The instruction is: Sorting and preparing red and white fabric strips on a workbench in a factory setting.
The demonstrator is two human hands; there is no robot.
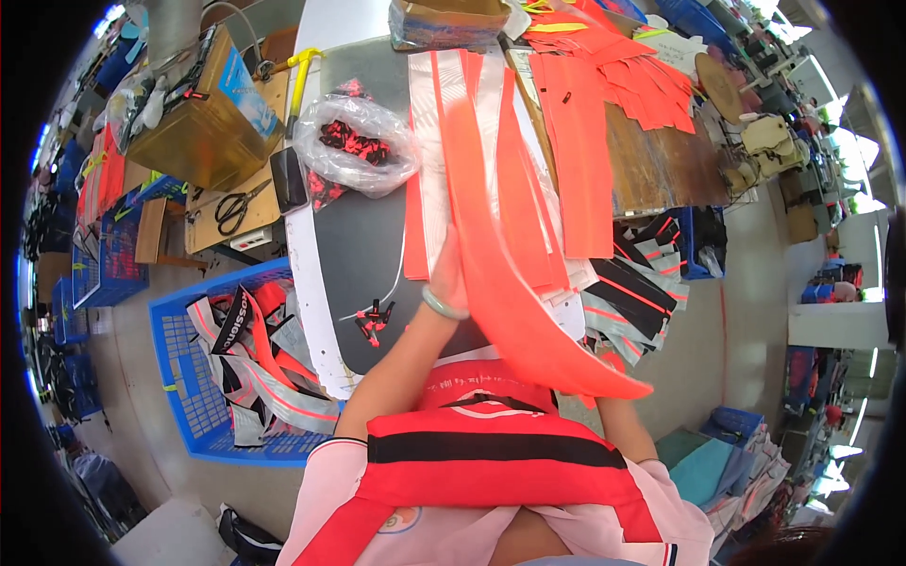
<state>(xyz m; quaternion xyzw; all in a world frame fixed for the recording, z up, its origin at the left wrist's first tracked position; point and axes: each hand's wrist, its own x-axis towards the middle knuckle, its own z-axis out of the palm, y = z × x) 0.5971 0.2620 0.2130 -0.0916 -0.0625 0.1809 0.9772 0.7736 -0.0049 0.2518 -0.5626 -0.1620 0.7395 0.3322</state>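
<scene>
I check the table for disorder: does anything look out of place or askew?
A few small black-and-red clips lie loose on the dark mat, apart from the clear bag of clips. Grey-and-black strips hang over the table's right edge.

Matt orange cloth strip (510, 283), glossy clear plastic bag (359, 141), wooden bench (651, 160)

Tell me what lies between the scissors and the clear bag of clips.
A dark phone, lying at the table's edge between the scissors and the bag, shown in the head view.
</scene>
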